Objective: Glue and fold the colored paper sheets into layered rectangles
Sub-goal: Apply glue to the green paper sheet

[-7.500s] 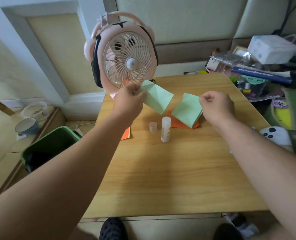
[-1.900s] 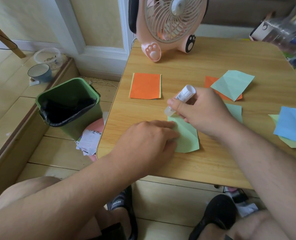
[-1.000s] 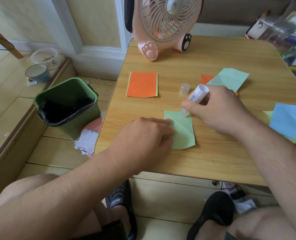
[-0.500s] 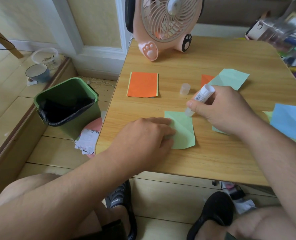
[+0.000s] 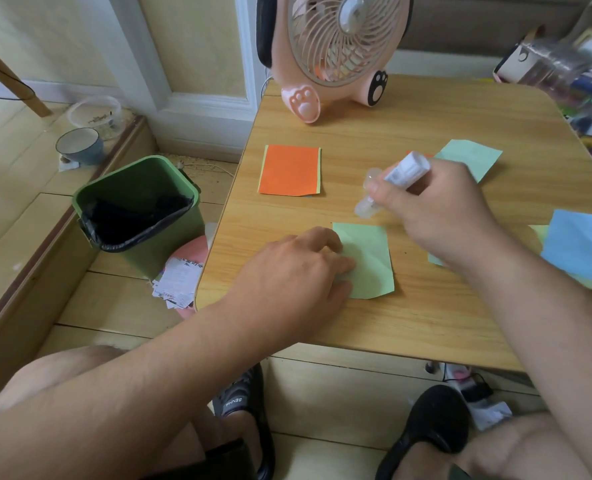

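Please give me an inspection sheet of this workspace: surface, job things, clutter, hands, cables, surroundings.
Surface: light wooden table.
Job's things: folded green paper sheet; orange paper rectangle; blue paper sheet; white glue stick, tip above the table.
Clutter: clear glue cap; pink desk fan.
Hands: left hand rests on the green sheet; right hand grips the glue stick.
Cables: thin white cord on the floor.
Surroundings: green waste bin; paper scraps; grey-blue bowl.

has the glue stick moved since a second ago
Yes. The glue stick in the right hand has lifted off the green paper, its tip now clear of the top edge, towards the cap.
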